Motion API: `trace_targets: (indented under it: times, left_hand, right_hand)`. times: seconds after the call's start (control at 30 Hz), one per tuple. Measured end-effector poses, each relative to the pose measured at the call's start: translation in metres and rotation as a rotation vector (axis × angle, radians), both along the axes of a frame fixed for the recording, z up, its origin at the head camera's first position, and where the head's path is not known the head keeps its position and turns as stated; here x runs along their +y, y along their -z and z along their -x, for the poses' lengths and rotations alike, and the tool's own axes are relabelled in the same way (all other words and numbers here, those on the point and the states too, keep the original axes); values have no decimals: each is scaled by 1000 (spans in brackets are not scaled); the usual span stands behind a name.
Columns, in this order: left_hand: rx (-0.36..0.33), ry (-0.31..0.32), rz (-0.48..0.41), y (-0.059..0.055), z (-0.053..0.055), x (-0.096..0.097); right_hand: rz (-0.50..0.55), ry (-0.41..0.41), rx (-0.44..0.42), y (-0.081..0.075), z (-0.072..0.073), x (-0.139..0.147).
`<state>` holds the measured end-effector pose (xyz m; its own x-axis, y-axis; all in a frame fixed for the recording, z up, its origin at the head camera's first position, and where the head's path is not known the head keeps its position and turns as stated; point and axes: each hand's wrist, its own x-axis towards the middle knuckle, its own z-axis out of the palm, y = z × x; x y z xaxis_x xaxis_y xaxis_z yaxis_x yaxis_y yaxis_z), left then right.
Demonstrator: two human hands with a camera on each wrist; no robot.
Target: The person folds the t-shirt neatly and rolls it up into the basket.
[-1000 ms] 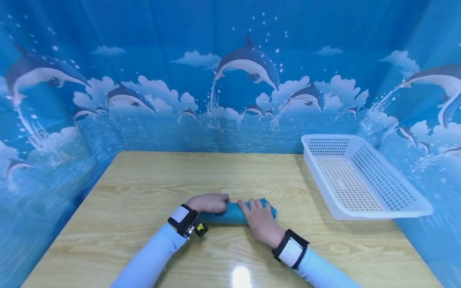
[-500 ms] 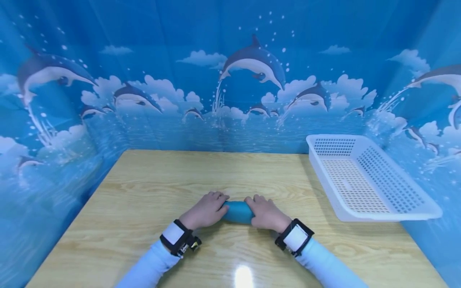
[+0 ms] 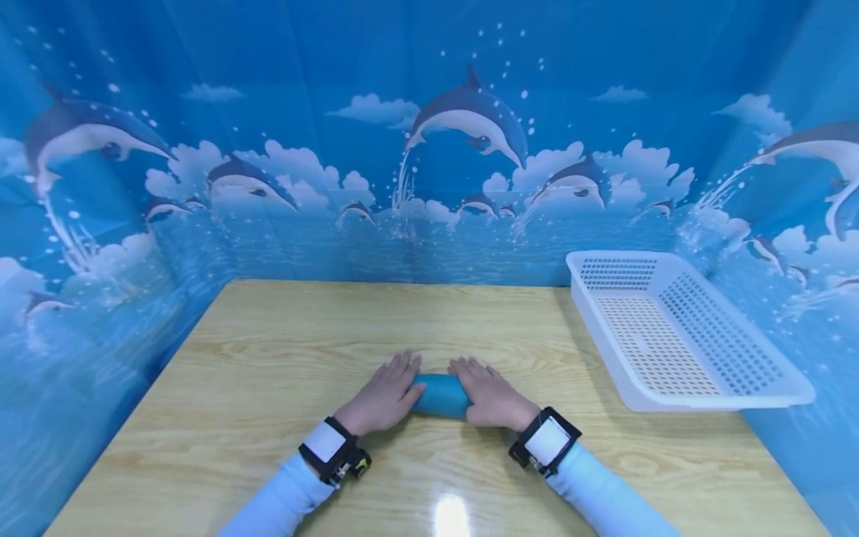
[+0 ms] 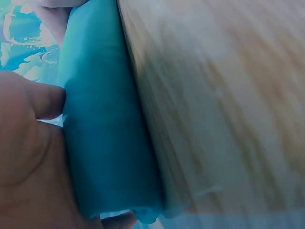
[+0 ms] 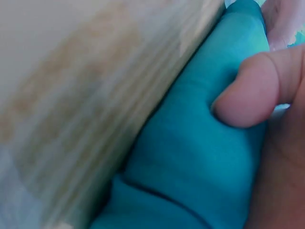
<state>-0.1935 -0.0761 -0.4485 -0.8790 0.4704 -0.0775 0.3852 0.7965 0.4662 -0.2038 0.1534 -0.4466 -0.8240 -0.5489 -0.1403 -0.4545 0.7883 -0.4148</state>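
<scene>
A teal rolled cloth (image 3: 441,395) lies crosswise on the wooden table between my two hands. My left hand (image 3: 381,399) rests over its left end with the fingers straight and pointing away from me. On the right end lies my right hand (image 3: 493,397), its fingers also extended. In the left wrist view, the smooth roll (image 4: 107,124) runs beside my palm, and its lower end looks uneven. The right wrist view has my thumb (image 5: 250,93) pressing on the cloth (image 5: 190,143), where a fold line crosses near the end. Both ends are covered by the hands in the head view.
A white perforated plastic basket (image 3: 671,350) stands on the table's right side, with nothing in it. The wood-grain table (image 3: 302,321) ends at a blue dolphin-print curtain (image 3: 403,149) behind and on both sides.
My left hand has gone from curled at the cloth's left end to lying flat over it. My right hand has shifted onto the right end, and its fingers have straightened.
</scene>
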Motion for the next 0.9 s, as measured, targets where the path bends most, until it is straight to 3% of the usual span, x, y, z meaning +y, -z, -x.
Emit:
trace_targets:
  times: [0.2, 0.4, 0.5, 0.67, 0.9]
  left_hand:
    - [-63, 33, 13, -3, 2, -3]
    - [-302, 61, -21, -19, 5, -19]
    - [-351, 77, -6, -25, 6, -28]
    - [-339, 85, -2, -33, 11, -32]
    - [-242, 78, 48, -33, 12, -25]
  right_hand:
    - [98, -25, -188, -12, 2, 14]
    - [150, -36, -263, -21, -2, 38]
    - [152, -16, -252, -21, -3, 46]
    - [163, -8, -190, -21, -3, 49]
    - [127, 32, -73, -22, -7, 47]
